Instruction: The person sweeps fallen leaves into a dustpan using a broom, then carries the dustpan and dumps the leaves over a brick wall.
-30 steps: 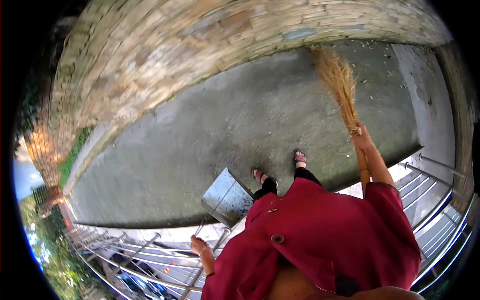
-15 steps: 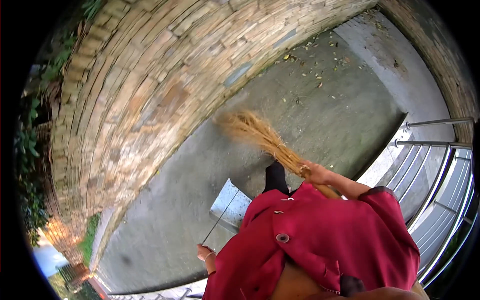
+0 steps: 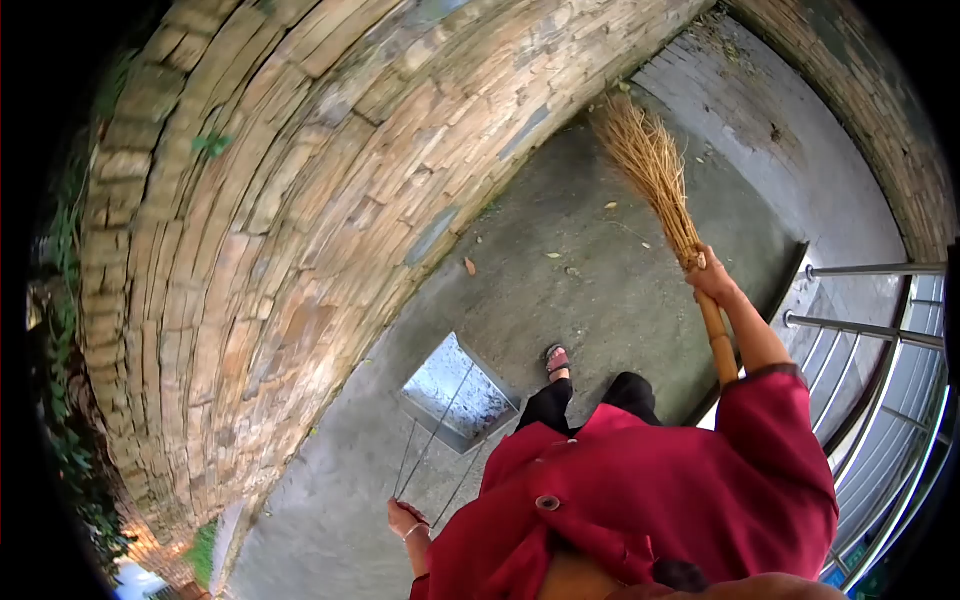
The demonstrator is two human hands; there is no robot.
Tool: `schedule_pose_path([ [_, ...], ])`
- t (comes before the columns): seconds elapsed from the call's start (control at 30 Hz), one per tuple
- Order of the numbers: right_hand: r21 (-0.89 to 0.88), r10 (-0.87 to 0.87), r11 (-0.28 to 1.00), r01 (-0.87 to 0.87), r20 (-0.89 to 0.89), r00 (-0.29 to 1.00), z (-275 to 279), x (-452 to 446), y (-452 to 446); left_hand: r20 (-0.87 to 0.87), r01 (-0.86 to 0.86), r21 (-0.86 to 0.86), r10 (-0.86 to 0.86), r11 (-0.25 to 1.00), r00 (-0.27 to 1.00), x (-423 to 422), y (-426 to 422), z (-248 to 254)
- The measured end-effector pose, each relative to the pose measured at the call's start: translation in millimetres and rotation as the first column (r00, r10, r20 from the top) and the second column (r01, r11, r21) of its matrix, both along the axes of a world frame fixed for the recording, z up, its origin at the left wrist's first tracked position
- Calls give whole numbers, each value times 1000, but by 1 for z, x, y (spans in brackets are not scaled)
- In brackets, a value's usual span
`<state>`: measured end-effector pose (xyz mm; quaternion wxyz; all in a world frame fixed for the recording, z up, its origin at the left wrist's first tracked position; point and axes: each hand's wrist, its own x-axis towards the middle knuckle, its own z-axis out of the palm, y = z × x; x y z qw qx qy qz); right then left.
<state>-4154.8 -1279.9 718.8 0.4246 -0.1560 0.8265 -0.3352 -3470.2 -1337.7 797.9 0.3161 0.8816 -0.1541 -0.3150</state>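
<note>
At left, a stone wall (image 3: pixel 270 260) edges the floor (image 3: pixel 520 275). The left hand (image 3: pixel 406 518) is curled closed round the thin handle of the metal dustpan (image 3: pixel 455 385), which sits near the sandalled foot (image 3: pixel 557 360). Open floor lies beyond. The broom (image 3: pixel 648 165) has swung rightward since half a second ago; its long axis slants up-left, bristles towards the wall's far end. The right hand (image 3: pixel 712 277) wraps its handle tightly, and a metal railing (image 3: pixel 840 325) bounds the right.
</note>
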Motion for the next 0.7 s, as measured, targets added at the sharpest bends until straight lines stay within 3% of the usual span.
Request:
schedule_pose_path([
  [0.03,26,-37,999,35,83,996,20,4,0,8,13,36,-13,999,1000,-9,-13,7],
  [0.1,-52,100,994,-96,82,992,37,19,30,10,46,41,-46,998,999,-28,-27,6],
  [0.17,-70,202,979,-192,213,956,86,32,56,31,1,11,-1,1000,1000,-45,-33,1],
  [0.23,25,369,924,-383,215,904,103,21,88,159,59,-13,-56,998,986,-61,-33,-5],
  [0.3,73,416,870,-488,421,806,126,-9,79,197,-59,-17,61,998,979,-93,-47,6],
  [0.37,-209,627,776,-595,363,689,40,-32,128,199,-91,-72,104,993,975,-117,-36,4],
  [0.4,-95,739,648,-755,317,594,58,-54,113,202,-126,-71,138,989,970,-146,-29,12],
  [0.5,-165,787,594,-787,321,527,12,-118,131,269,-106,-35,111,994,957,-193,-25,20],
  [0.53,-12,798,560,-829,276,535,19,-153,133,278,-97,-29,101,995,955,-203,-20,20],
  [0.57,20,721,667,-745,236,652,26,-186,137,288,-91,-35,97,995,953,-222,-13,25],
  [0.63,-55,551,834,-549,51,833,-20,-255,160,285,-115,-60,128,991,950,-256,-3,32],
  [0.67,94,385,914,-395,111,916,-36,-288,156,289,-114,-66,128,991,949,-269,2,35],
  [0.7,165,286,943,-287,29,958,-21,-313,135,316,-99,-36,105,994,943,-280,5,38],
])
